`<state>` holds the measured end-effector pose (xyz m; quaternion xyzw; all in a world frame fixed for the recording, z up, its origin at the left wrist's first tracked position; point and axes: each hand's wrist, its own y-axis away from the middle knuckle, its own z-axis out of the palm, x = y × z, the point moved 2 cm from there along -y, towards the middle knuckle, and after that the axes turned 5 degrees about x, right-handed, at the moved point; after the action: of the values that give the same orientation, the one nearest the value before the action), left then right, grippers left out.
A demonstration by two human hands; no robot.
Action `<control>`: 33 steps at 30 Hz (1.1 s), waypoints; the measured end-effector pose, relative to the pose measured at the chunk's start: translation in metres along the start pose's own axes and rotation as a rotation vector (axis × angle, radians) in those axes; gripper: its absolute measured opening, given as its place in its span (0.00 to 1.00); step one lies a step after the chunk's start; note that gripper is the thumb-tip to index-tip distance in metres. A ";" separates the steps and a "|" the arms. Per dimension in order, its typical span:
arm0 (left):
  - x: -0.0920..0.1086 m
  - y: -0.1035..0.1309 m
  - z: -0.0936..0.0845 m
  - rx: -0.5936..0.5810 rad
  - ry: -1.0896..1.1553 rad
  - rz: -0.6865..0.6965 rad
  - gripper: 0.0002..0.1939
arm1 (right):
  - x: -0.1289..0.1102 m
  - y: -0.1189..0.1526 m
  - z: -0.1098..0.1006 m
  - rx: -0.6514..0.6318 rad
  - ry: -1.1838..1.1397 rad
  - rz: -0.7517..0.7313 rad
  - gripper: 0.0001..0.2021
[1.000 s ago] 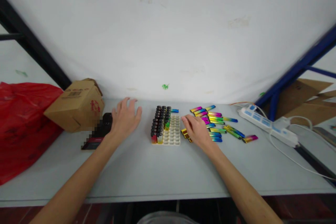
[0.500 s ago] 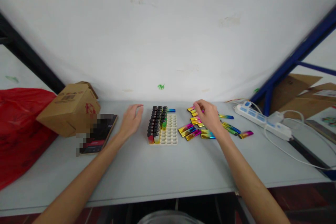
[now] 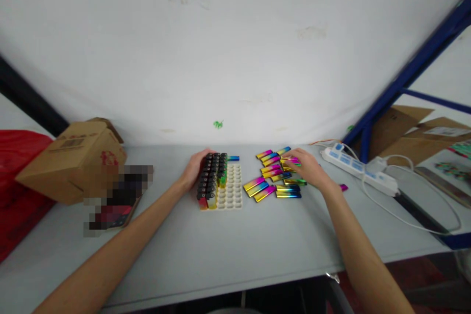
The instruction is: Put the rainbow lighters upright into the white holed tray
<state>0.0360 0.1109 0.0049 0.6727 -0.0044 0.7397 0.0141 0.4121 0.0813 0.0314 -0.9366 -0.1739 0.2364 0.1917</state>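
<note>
A white tray (image 3: 231,196) with rows of holes stands on the table, its left part filled with upright black-topped lighters (image 3: 211,176) in red, clear, yellow and green. My left hand (image 3: 195,169) lies against the tray's left side, its fingers mostly hidden behind the lighters, so its grip cannot be made out. On the right, several shiny rainbow-coloured metal lighter cases (image 3: 265,194) lie loosely grouped. Over their right side, my right hand (image 3: 303,164) has thumb and fingers closed round a magenta-and-yellow lighter case (image 3: 292,161). Another lighter case (image 3: 233,158) with a blue end lies behind the tray.
To the left are a cardboard box (image 3: 73,157), a red plastic bag (image 3: 22,181) and a partly pixelated dark flat object (image 3: 123,196). A white power strip (image 3: 360,169) with cables lies at the right, by a blue metal frame (image 3: 368,137). A wall closes off the back.
My left hand has moved right against the tray and lighters. My right hand has shifted a little right and down over the lighter cases. The view has shifted slightly.
</note>
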 end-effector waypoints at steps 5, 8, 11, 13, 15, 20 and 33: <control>-0.001 0.003 0.002 0.007 -0.131 0.120 0.21 | 0.018 0.021 -0.018 -0.122 0.002 0.086 0.09; -0.004 0.004 0.001 0.000 -0.111 0.092 0.20 | 0.020 0.034 -0.024 -0.219 0.017 0.090 0.08; -0.006 0.005 -0.001 -0.035 -0.088 0.091 0.20 | 0.017 0.042 -0.024 -0.308 0.013 0.048 0.08; -0.007 0.005 -0.001 -0.057 -0.083 0.104 0.20 | 0.014 0.046 -0.023 -0.355 -0.024 0.015 0.08; -0.007 0.005 -0.001 -0.078 -0.085 0.124 0.20 | 0.012 0.048 -0.026 -0.326 -0.068 0.027 0.10; -0.009 0.005 0.000 -0.093 -0.079 0.167 0.22 | 0.007 0.049 -0.033 -0.035 -0.341 0.236 0.19; -0.008 0.007 -0.003 -0.076 -0.096 0.143 0.18 | -0.121 -0.030 0.044 -0.028 -1.221 0.372 0.18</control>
<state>0.0337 0.1039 -0.0034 0.7044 -0.0810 0.7050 -0.0134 0.2825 0.0690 0.0538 -0.6502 -0.0894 0.7545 0.0015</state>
